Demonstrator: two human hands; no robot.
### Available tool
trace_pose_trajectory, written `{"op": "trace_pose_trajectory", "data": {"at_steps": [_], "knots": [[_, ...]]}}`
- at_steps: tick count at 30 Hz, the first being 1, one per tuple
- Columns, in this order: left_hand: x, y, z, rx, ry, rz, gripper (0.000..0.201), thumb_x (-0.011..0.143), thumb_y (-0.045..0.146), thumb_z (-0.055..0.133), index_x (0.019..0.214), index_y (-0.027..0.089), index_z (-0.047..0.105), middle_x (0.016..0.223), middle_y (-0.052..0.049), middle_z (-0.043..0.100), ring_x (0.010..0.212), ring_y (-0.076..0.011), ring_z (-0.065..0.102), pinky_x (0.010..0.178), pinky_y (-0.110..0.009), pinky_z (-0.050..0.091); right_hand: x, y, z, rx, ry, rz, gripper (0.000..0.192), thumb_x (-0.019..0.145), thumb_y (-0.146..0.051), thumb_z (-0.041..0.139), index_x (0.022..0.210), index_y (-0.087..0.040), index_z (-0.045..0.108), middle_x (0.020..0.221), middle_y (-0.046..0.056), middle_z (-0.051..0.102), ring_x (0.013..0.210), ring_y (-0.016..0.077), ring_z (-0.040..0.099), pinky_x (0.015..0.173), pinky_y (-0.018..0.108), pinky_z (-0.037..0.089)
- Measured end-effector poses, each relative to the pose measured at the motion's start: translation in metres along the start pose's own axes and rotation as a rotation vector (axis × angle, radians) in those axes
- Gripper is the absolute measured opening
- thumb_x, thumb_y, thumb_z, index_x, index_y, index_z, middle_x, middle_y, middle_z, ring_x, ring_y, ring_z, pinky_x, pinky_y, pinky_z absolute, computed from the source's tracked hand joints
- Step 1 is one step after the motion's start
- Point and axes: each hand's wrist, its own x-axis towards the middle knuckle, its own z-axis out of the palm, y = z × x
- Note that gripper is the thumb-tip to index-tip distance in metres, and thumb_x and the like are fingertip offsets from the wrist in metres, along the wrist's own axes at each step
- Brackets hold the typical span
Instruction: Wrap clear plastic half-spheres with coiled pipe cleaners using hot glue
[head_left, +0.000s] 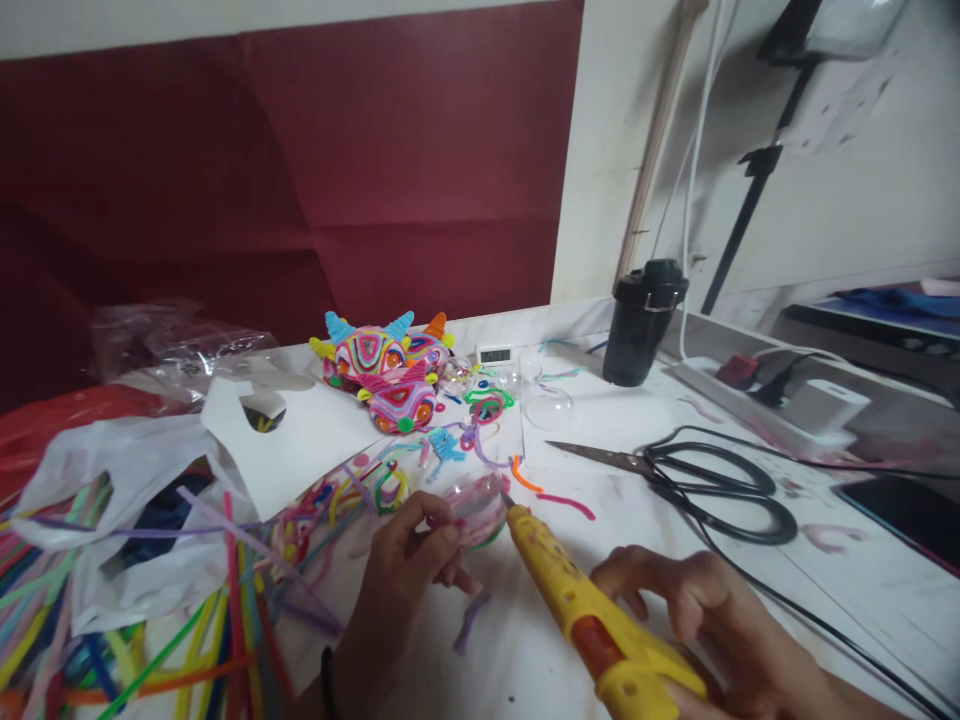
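Observation:
My left hand [421, 548] pinches a clear plastic dome [474, 508] with pink fuzzy strands inside or behind it; which of these, I cannot tell. In my right hand [712, 610] is a yellow hot glue gun [570, 600], its handle partly hidden by the fingers and the frame's lower edge. The gun's nozzle points at the right edge of the dome, touching it or very near. Below the dome lies a short purple pipe cleaner piece [471, 622]. An orange piece [526, 475] and a magenta piece [566, 505] lie just beyond the nozzle.
Colourful horned pipe cleaner heads [397, 365] sit at the back. Large black-handled scissors [675, 475], a black cup [645, 325], a power strip [765, 400] and a phone [900, 515] stand or lie rightward. Several loose pipe cleaners [187, 640] and a white bag [142, 580] fill the left.

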Motion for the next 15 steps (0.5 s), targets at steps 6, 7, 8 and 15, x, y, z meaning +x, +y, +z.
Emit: {"op": "trace_pose_trajectory", "data": {"at_steps": [6,7,8,15], "knots": [[0.0,-0.002,0.002,-0.009,-0.007,-0.011,0.018,0.073,0.031,0.067,0.072,0.018,0.054,0.05,0.008,0.044,0.045,-0.0073,0.042,0.051,-0.028,0.054,0.001,0.008,0.004,-0.073,0.063,-0.11,0.027,0.078,-0.017,0.068,0.09,-0.029,0.048,0.101,0.005,0.068,0.095,0.0229,0.07,0.072,0.027,0.059],[0.0,-0.002,0.001,-0.005,-0.008,-0.005,0.018,0.073,0.031,0.067,0.072,0.018,0.054,0.05,0.008,0.044,0.045,-0.0072,0.043,0.051,-0.028,0.055,0.0,0.009,0.005,-0.077,0.084,-0.114,0.025,0.078,-0.018,0.068,0.09,-0.029,0.049,0.101,0.006,0.068,0.096,0.0234,0.07,0.072,0.027,0.059],[0.0,-0.002,0.001,0.0,-0.007,-0.001,0.018,0.073,0.03,0.066,0.072,0.018,0.054,0.05,0.008,0.044,0.045,-0.0072,0.043,0.052,-0.028,0.055,-0.001,0.009,0.005,-0.082,0.099,-0.123,0.024,0.078,-0.018,0.069,0.089,-0.028,0.05,0.102,0.006,0.068,0.096,0.024,0.07,0.071,0.026,0.059],[0.001,-0.003,0.002,0.033,0.03,-0.003,0.018,0.071,0.03,0.067,0.073,0.018,0.054,0.046,0.009,0.043,0.044,-0.008,0.044,0.05,-0.03,0.056,0.003,0.005,0.017,-0.101,0.237,-0.185,0.02,0.082,-0.03,0.068,0.085,-0.03,0.048,0.093,0.003,0.068,0.084,0.0222,0.071,0.066,0.026,0.058]]}}
